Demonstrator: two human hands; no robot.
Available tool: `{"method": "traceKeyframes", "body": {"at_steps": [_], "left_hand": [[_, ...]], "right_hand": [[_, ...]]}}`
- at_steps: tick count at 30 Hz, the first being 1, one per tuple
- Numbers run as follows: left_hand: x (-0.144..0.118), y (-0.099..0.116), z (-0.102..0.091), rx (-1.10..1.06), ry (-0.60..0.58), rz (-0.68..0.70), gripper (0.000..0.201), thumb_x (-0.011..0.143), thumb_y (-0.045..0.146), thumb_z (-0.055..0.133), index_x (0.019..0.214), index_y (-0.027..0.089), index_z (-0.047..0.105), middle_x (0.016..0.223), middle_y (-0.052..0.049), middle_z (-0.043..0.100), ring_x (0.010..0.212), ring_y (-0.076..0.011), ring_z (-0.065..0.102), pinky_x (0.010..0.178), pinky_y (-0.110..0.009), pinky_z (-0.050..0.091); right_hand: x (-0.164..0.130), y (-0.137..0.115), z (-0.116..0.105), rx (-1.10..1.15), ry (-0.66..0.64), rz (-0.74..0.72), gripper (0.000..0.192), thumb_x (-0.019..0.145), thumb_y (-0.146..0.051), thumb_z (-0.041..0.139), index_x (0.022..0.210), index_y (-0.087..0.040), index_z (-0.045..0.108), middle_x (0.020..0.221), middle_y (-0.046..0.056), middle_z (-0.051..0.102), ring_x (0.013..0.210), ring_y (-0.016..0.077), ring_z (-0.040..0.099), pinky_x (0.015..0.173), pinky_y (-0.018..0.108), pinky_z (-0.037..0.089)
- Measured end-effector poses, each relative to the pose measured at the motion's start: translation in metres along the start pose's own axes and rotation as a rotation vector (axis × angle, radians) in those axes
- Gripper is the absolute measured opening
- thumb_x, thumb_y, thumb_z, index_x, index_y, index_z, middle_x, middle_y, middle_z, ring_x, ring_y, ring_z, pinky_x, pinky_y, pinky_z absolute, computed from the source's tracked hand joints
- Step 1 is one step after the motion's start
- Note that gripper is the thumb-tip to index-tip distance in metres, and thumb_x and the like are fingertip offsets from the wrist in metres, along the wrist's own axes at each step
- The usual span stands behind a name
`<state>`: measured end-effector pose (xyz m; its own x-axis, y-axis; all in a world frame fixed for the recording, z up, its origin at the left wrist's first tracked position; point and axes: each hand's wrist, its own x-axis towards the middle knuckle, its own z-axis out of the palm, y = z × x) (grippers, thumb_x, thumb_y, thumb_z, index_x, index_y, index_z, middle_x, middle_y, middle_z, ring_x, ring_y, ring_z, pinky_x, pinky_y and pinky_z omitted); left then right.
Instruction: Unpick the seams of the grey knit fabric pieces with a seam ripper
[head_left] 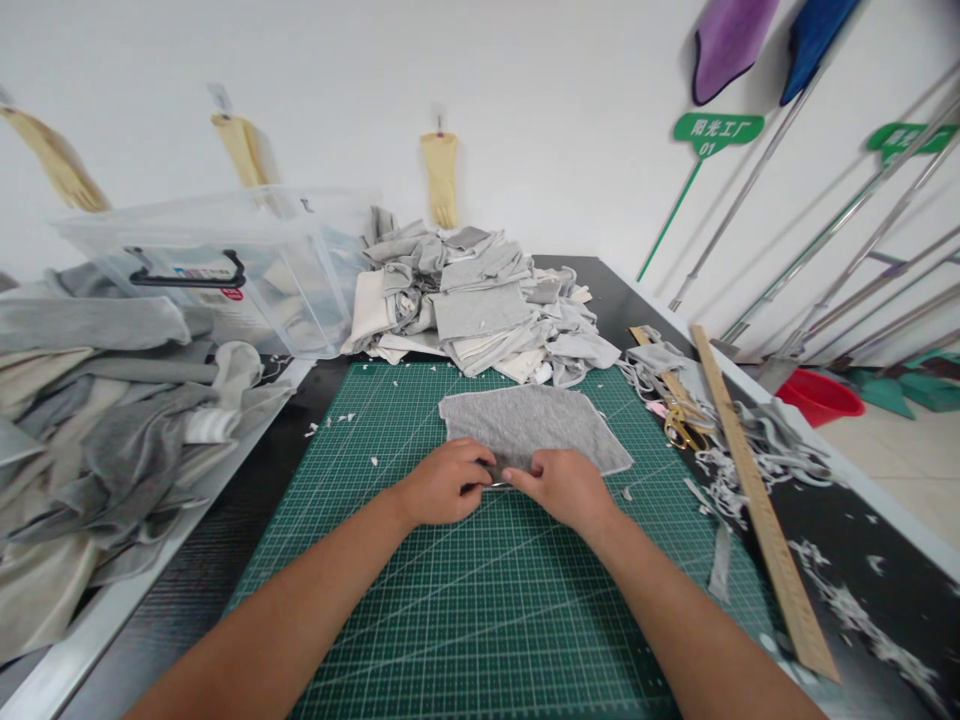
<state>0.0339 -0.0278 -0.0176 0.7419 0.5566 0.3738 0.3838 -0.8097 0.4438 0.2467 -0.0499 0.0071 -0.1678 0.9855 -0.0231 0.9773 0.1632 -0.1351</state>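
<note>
— How much room is there on the cutting mat (480, 620)?

— Its near half is bare green grid, crossed only by the two forearms. The far edge is crowded by one heap of grey and cream fabric pieces (480, 300). Along the mat's right edge lie one wooden ruler (757, 500), running from the far right toward the near right corner, and one pair of gold-handled scissors (681, 425) among pale trimmings. Off the left edge, a second pile of grey cloth (97, 420) fills a tray, with one clear plastic bin (225, 265) behind it.

— And the piece being handled?

— One grey fabric piece (532, 425) lies flat on the mat's far middle, long axis left to right, its right end narrowing to a point toward the ruler.

— The hands?

— Both meet at its near edge. The left hand (442, 485) and right hand (559, 485) have fingers curled down, pinching the cloth's hem, fingertips almost touching.
</note>
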Motion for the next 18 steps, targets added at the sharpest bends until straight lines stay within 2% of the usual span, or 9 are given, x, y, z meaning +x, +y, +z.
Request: {"method": "traceKeyframes", "body": {"at_steps": [18], "left_hand": [[0.0008, 0.0012, -0.0008, 0.007, -0.01, -0.004, 0.021, 0.074, 0.009, 0.052, 0.084, 0.019, 0.067, 0.102, -0.006, 0.06, 0.096, -0.0198, 0.055, 0.088, -0.036, 0.044]], "right_hand": [[-0.0015, -0.006, 0.0033, -0.014, 0.022, -0.021, 0.058, 0.081, -0.069, 0.038, 0.072, -0.021, 0.068, 0.068, 0.006, 0.068, 0.063, 0.0185, 0.06, 0.053, 0.027, 0.029]]}}
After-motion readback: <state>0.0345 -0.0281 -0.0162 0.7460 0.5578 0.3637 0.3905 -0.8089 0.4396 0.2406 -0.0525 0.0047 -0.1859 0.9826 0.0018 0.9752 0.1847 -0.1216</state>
